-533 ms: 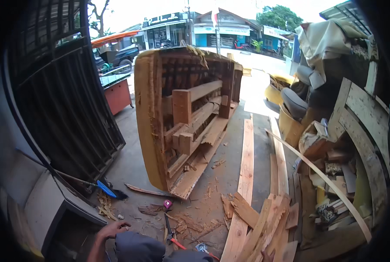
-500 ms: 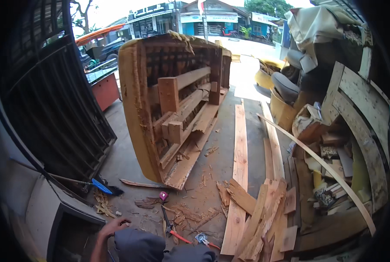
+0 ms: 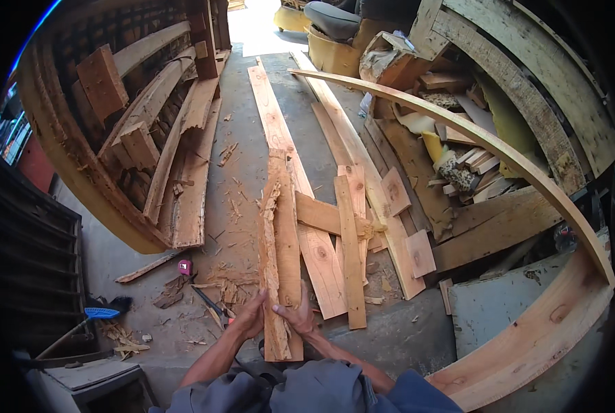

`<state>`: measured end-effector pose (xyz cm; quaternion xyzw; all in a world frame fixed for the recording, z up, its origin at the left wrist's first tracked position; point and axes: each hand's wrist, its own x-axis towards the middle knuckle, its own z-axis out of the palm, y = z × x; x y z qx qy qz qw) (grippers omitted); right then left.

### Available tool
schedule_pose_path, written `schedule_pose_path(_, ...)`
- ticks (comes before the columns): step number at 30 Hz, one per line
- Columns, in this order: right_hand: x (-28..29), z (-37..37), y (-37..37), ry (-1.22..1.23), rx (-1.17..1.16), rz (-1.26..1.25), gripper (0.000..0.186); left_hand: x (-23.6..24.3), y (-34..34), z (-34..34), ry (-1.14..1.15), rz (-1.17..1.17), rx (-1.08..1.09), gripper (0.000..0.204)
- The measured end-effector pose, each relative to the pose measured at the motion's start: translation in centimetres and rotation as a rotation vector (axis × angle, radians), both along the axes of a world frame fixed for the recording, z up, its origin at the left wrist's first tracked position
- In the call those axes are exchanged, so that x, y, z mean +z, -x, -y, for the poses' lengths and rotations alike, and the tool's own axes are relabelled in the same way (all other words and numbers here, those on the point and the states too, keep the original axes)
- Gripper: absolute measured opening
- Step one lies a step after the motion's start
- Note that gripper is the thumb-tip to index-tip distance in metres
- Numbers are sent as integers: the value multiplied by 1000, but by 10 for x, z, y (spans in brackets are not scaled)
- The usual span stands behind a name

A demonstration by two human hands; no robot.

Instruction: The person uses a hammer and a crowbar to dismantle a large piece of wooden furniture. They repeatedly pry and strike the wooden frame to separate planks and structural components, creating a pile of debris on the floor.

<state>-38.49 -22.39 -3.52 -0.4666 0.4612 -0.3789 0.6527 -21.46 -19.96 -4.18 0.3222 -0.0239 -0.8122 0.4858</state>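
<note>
A splintered wooden board (image 3: 288, 248) points away from me, its near end close to my lap. Along its left side runs a rough, crumbling strip (image 3: 270, 241); whether it is a separate piece I cannot tell. My left hand (image 3: 254, 315) grips the left edge near the close end. My right hand (image 3: 298, 315) is wrapped round the right edge, thumb across the top. To the right, a narrow plank (image 3: 349, 255) and a shorter board (image 3: 319, 212) lie across a long pale plank (image 3: 325, 268).
An overturned sofa frame (image 3: 196, 193) stands at left. Wood splinters, a pink tape measure (image 3: 185, 266) and a blue brush (image 3: 102, 312) lie on the floor. A long curved board (image 3: 527, 358) is close on my right. Scrap wood (image 3: 459, 165) and foam fill the far right.
The view has swung right and down. My left hand has come across from the left to the splintered board. That board now lies apart from the other planks, held in both hands.
</note>
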Motion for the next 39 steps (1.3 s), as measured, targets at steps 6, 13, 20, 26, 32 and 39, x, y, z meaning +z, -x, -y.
schedule_pose_path(6, -1, -15, -15, 50, 528, -435, 101, 5, -37, -40, -191, 226, 119, 46)
schedule_pose_path(13, -50, 79, 111, 161, -373, -1680, 90, 2, -64, -82, -253, 205, 183, 50)
schedule_pose_path(20, -44, 125, 168, -2, -346, -1221, 90, -6, -58, -91, -272, 256, 133, 55)
schedule_pose_path(26, -76, 192, 167, 383, -321, -1596, 80, -6, -59, -98, -312, 270, 115, 58)
schedule_pose_path(32, -87, 300, 102, 390, 121, -1365, 84, -8, -65, -106, -321, 193, 120, 67)
schedule_pose_path(39, -83, 334, 88, -165, 424, -1069, 42, -17, -60, -108, -337, 246, 132, 69)
